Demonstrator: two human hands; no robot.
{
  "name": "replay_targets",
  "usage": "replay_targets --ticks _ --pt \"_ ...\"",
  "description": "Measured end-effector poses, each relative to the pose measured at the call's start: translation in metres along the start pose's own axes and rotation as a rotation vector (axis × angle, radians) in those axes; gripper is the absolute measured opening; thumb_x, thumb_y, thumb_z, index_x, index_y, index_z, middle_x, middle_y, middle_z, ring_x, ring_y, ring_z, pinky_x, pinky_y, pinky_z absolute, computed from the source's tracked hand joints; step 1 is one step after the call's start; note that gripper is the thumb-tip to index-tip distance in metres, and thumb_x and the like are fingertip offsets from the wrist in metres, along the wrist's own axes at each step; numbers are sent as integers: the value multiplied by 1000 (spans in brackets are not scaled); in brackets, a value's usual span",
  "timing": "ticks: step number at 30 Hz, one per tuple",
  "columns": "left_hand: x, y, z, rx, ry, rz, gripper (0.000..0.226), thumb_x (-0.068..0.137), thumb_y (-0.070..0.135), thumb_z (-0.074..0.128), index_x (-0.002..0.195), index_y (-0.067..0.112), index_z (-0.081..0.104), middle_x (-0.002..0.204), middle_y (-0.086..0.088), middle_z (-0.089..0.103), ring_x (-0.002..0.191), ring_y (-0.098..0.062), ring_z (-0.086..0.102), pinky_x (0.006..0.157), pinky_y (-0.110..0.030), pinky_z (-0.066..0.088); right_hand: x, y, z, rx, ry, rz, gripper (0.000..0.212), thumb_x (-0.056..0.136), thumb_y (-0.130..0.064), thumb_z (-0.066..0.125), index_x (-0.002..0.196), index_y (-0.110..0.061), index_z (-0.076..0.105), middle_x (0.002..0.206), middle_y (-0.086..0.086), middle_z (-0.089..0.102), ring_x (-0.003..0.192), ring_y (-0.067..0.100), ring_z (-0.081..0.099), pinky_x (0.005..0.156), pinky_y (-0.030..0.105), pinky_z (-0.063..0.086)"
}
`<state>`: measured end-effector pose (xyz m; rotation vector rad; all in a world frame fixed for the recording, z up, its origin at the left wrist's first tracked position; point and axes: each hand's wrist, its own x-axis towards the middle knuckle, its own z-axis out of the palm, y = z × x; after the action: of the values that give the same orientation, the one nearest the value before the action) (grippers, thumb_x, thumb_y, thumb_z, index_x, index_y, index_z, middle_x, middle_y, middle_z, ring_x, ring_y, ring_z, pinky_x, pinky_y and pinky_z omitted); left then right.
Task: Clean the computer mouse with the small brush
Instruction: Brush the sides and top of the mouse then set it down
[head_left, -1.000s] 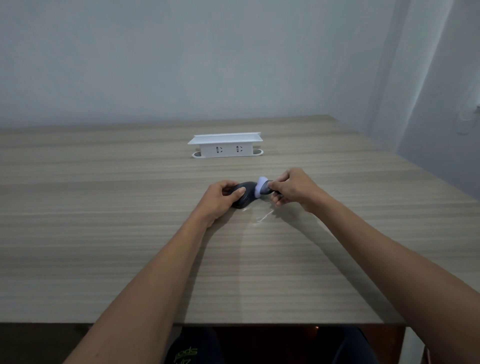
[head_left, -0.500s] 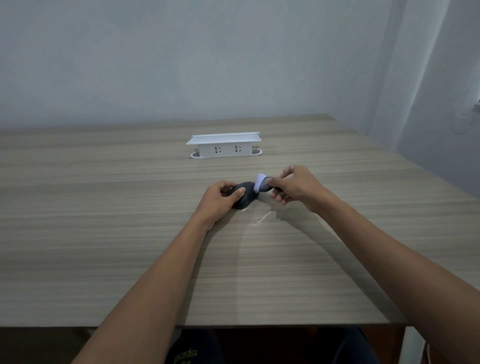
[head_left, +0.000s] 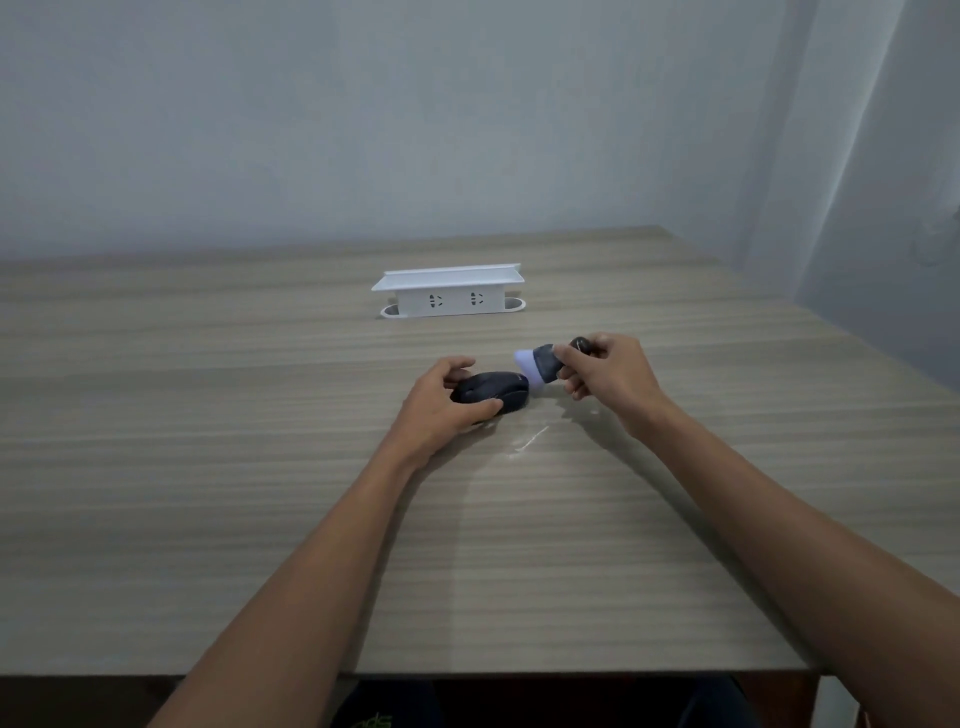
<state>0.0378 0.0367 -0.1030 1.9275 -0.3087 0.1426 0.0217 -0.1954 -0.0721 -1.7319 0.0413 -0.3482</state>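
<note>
Mouse: dark computer mouse (head_left: 491, 399) lies flat on the wooden table (head_left: 260, 519), near the table's middle, long axis running left to right.
Left hand: left hand (head_left: 441, 408) grips the mouse at its left end; thumb curled along the near side, fingers curled over the far side, top of the mouse left exposed.
Right hand: right hand (head_left: 605, 376) holds the small brush (head_left: 537, 366) just right of the mouse; thumb and fingertips pinch the dark handle, remaining fingers curled beneath it.
Brush: pale lavender bristle head points left and slightly down, at the mouse's right end; bristles very close to the shell, cannot tell whether they touch. Dark rounded butt of the handle shows above the knuckles.
Table marks: thin pale streak (head_left: 530, 441) on the wood just in front of the mouse, toward the person.
Background: white socket box (head_left: 449, 291) with two outlets on its front stands farther back on the table, well apart from both hands; pale wall behind.
</note>
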Motion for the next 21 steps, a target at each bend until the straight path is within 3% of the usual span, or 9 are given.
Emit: replay_targets --ticks 4,7,9,12,15,18,21 --pt "-2 1 -8 -14 -83 13 70 73 23 88 136 24 57 125 3 64 105 0 64 75 -6 50 0 -3 4 2 -2 -24 18 90 -20 73 90 -2 71 66 7 69 47 11 60 47 22 50" --pt "-3 6 -11 65 -141 10 71 69 39 90 133 28 59 123 12 63 111 7 57 85 -9 44 0 -9 3 -15 -15 -32 19 90 -21 72 92 -2 71 69 7 69 48 10 59 48 23 49" --pt "0 13 -13 131 -214 -1 68 68 45 89 129 30 62 120 16 64 108 6 59 86 -13 45 1 -12 -1 -32 -16 -36 19 92 -21 71 93 -2 71 70 9 70 47 10 58 49 24 49" --pt "10 24 -21 242 -351 9 59 75 36 87 128 26 63 116 10 67 106 -8 65 83 -14 51 -1 -15 -7 -65 -49 -41 20 93 -21 70 94 -1 72 71 11 71 48 10 60 47 22 49" --pt "24 37 -31 433 -472 20 64 80 27 84 138 20 57 125 3 62 118 -19 60 92 -21 48 -5 -16 -11 -100 -106 -46 22 93 -21 69 94 1 72 72 11 71 50 12 60 47 22 49" --pt "32 48 -38 681 -526 63 71 80 30 82 144 28 51 140 6 49 131 -17 47 110 -40 38 -8 -16 -11 -100 -125 -26 23 94 -20 69 93 3 72 71 10 70 51 13 59 49 25 49" --pt "36 54 -37 774 -502 146 71 76 44 83 141 37 53 141 16 50 135 -12 44 113 -48 28 -12 -16 -7 -88 -112 28 25 94 -15 67 95 9 69 69 13 70 49 16 60 46 24 50"
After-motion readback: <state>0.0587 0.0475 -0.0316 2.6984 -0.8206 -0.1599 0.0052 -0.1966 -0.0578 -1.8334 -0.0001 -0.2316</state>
